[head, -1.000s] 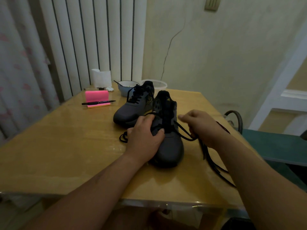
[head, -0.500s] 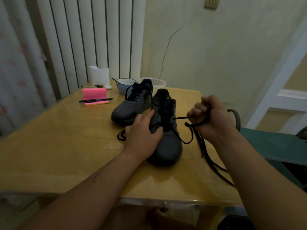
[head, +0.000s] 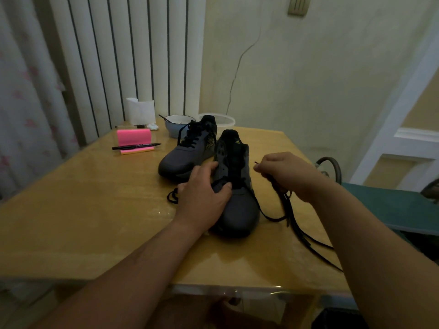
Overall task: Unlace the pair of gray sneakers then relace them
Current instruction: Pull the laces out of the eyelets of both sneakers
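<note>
Two hands busy: my left hand (head: 204, 198) grips the near sneaker (head: 240, 212) on the desk (head: 95, 210), right hand (head: 287, 174) just right of it pinches the lace (head: 291, 217). I should hold firm & pull straight, w/o jerk.

Both forearms are bare for their whole visible length, from the near edge of the table (head: 71, 233) to the wrists, and the left hand (head: 204, 200) and right hand (head: 287, 174) are bare too.

Dim, soft focus, warped edges
</note>
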Demonstrator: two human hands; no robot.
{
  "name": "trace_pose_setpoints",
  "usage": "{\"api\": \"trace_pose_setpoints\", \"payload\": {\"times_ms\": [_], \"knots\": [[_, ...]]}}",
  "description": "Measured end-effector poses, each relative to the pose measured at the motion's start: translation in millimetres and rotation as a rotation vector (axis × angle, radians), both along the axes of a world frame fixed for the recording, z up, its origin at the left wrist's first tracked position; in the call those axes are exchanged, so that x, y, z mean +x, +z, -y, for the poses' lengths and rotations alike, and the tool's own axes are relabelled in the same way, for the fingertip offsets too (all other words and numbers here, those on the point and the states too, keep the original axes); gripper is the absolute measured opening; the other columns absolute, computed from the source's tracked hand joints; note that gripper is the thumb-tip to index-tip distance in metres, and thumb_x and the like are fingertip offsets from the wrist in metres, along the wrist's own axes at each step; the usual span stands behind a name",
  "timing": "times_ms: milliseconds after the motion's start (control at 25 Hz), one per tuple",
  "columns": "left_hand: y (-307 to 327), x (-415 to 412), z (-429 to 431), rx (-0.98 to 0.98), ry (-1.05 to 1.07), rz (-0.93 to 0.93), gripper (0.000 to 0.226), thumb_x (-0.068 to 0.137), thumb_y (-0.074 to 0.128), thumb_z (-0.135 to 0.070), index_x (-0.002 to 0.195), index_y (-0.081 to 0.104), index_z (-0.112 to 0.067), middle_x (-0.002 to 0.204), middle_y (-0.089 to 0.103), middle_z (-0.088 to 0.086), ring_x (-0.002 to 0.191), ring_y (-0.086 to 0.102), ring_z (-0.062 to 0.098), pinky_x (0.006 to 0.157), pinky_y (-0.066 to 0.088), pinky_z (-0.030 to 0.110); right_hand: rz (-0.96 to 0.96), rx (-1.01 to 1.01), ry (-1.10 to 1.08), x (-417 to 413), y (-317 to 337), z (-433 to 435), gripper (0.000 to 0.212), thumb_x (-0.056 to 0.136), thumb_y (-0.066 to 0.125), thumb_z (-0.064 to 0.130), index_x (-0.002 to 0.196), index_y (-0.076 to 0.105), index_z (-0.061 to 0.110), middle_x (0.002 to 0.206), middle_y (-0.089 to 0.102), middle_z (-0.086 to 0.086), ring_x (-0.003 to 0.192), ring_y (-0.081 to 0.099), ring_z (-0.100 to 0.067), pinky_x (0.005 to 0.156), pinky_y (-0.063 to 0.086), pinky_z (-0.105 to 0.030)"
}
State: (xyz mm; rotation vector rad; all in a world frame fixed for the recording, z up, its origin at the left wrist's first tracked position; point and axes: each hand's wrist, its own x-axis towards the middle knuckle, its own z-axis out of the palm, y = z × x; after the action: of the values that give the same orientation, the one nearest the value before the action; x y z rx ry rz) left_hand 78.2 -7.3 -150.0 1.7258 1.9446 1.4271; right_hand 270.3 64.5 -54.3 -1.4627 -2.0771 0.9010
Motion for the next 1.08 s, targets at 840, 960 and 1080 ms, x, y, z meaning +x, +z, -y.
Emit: {"api": "trace_pose_setpoints", "payload": {"times_ms": [840, 960, 1080], "knots": [[106, -48, -28, 0.043, -0.104, 0.116, 0.039, 0.104, 0.059, -0.013, 0.142, 0.057, -0.023, 0.145, 0.05, 0.002, 0.135, 0.049, 0.017, 0.116, 0.04, 0.035, -0.338, 0.071, -0.28, 5, 21, -27, 0.05, 0.101, 0.056, 0.005, 0.149, 0.048, 0.015, 0.145, 0.056, -0.01, 0.128, 0.058, -0.03, 0.101, 0.051, -0.045], [94, -31, -14, 0.214, -0.12, -0.244, 0.029, 0.102, 0.06, -0.014, 0.129, 0.064, -0.022, 0.127, 0.053, -0.001, 0.119, 0.054, 0.011, 0.105, 0.045, 0.027, -0.076, 0.337, -0.296, 5, 0, -10, 0.042, 0.097, 0.057, 0.011, 0.139, 0.057, 0.019, 0.134, 0.061, -0.005, 0.115, 0.064, -0.026, 0.09, 0.056, -0.04], [66, -11, -2, 0.101, -0.288, -0.45, 0.011, 0.102, 0.063, -0.027, 0.111, 0.068, -0.027, 0.103, 0.053, -0.012, 0.094, 0.054, 0.003, 0.085, 0.048, 0.026, -0.122, 0.244, -0.167, -5, -40, 18, 0.011, 0.1, 0.062, 0.023, 0.111, 0.064, 0.022, 0.104, 0.069, 0.005, 0.09, 0.068, -0.013, 0.078, 0.061, -0.038]]}}
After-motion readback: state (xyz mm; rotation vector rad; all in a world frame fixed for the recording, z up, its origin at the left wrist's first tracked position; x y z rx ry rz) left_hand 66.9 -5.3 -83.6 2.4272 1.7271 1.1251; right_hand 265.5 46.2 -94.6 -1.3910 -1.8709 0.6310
